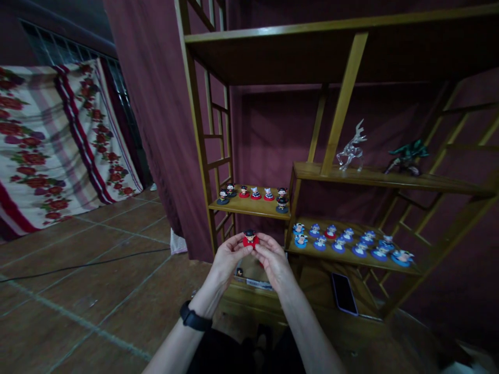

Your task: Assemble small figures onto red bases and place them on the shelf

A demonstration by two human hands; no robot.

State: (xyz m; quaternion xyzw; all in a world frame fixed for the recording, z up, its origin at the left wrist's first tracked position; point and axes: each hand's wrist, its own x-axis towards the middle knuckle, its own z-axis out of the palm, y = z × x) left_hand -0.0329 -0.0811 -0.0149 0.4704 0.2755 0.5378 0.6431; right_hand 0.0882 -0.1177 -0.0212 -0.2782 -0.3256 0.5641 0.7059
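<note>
A small black-hatted figurine on a red base (250,239) is held upright between the fingertips of both hands, in front of the wooden display rack (268,32). The left hand (230,256), with a black wristband (195,318) worn on its wrist, is closed on the left side of it; the right hand (274,259) is closed on the right side. Below the hands, what is perhaps a shallow box (255,283) is partly hidden, and a dark-haired figurine (239,271) is seen at its left. Farther away, seven figurines (255,193) are set on the left shelf (253,206). On the lower right shelf (329,255), two rows of figurines are arranged, mostly on blue and purple bases. Nearer, a smartphone (344,294) is laid below this shelf. Above it, a transparent deer ornament (352,150) is placed.
</note>
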